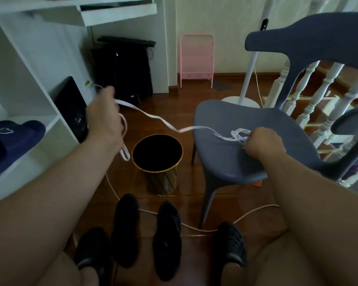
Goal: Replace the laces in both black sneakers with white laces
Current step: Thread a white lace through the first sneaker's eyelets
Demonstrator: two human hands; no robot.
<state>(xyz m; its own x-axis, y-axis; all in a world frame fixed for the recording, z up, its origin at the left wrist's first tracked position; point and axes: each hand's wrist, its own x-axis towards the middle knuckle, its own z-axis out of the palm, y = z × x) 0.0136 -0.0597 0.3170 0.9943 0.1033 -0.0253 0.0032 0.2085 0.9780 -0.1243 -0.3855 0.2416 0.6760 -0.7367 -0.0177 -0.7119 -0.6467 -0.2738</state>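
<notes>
Two black sneakers (126,228) (167,238) stand side by side on the wooden floor between my feet. My left hand (103,116) is raised and grips a white lace (159,120), whose loop hangs below the hand. The lace stretches right across to a small tangle of white lace (237,135) on the seat of the grey-blue chair (225,162). My right hand (264,144) holds that tangle down on the seat, fingers curled round it.
A black bin with a gold rim (159,162) stands just beyond the sneakers. White shelving (29,124) with a blue slipper is on the left. A pale cable (194,226) crosses the floor. A fan stand, a pink rack and white balusters are behind the chair.
</notes>
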